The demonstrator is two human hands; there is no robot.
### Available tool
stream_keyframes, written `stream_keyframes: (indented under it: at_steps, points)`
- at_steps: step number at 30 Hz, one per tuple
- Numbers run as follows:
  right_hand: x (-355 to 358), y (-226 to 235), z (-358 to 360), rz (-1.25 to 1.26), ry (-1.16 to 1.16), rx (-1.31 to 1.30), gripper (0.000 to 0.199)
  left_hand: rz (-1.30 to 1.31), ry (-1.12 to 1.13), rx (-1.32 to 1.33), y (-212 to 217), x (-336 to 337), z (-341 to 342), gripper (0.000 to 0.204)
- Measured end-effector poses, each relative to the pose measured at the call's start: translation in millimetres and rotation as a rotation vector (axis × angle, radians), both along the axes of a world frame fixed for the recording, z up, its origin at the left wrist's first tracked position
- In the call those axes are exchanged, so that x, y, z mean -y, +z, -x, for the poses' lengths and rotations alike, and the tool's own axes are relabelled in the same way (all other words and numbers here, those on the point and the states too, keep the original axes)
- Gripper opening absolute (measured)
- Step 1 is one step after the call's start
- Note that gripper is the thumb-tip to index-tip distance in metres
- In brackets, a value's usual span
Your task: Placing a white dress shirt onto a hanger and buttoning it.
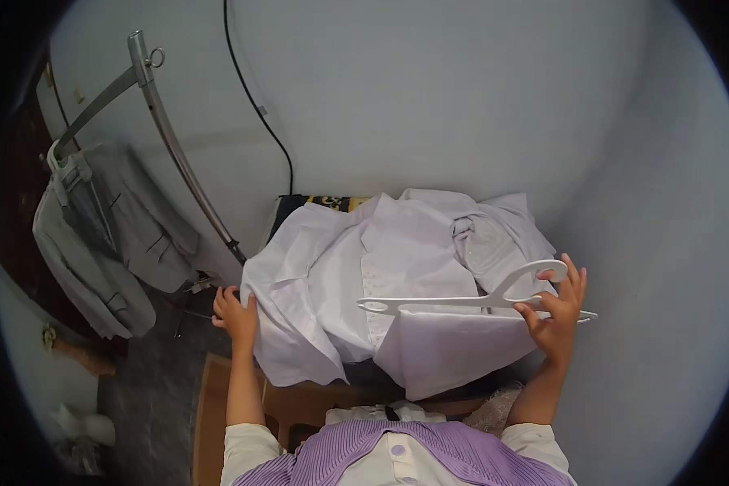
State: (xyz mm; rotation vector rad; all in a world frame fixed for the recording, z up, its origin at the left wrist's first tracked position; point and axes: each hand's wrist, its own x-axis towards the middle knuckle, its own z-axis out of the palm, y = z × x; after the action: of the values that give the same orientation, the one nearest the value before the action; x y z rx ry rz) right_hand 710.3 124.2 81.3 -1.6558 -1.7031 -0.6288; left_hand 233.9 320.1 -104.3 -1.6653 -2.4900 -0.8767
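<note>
Right hand [556, 312] is grasping a white plastic hanger [462, 301] near its hook end, fingers [571, 285] wrapped round the neck where hook meets the arms; the hanger is held level above the right part of a white shirt [397, 292]. Left hand [235, 314] rests on the shirt's left edge, fingers curled onto the cloth, w/ thumb side hidden, so can't tell if it's a real pinch or just pressing down. The shirt lies spread and rumpled over a low support that is mostly covered; a strip of black-and-yellow patterned surface [324, 202] shows at its far edge and a wooden frame [219, 405] at the near edge. The shirt looks light, thin, soft woven cloth, prob. cotton-type: limp, creases easily, no stiffness except collar and button placket [370, 283] running down the middle. It'll sag and slide if taken by one spot, so best hold is at shoulders or collar, both sides at once. The hanger looks light, rigid, smooth moulded plastic, flat arms w/ a slot at the left tip; slick enough that cloth may slip off, and prob. snaps if bent hard. Best held at the neck, as now. To the left, a grey jacket [105, 235] hangs on another white hanger from a curved metal rail [178, 154]. A black cable [259, 105] runs down the pale wall.
</note>
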Motion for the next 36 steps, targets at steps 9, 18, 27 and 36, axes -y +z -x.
stream_keyframes:
  at_steps: [9,18,27,36]
  points:
    - [-21,-15,-1,0.235,0.190,-0.100,0.029,0.069,-0.529,-0.061,32,-20,-108,0.063]
    - [6,36,48,0.300,0.291,0.114,0.024,0.006,-0.548,0.263,28,-80,-71,0.026]
    - [-118,-37,71,0.363,0.210,-0.193,0.030,-0.556,-1.085,0.347,139,32,-127,0.010]
    - [-134,-31,96,0.307,0.441,-0.387,0.026,-0.558,-0.858,-0.173,84,54,-91,0.042]
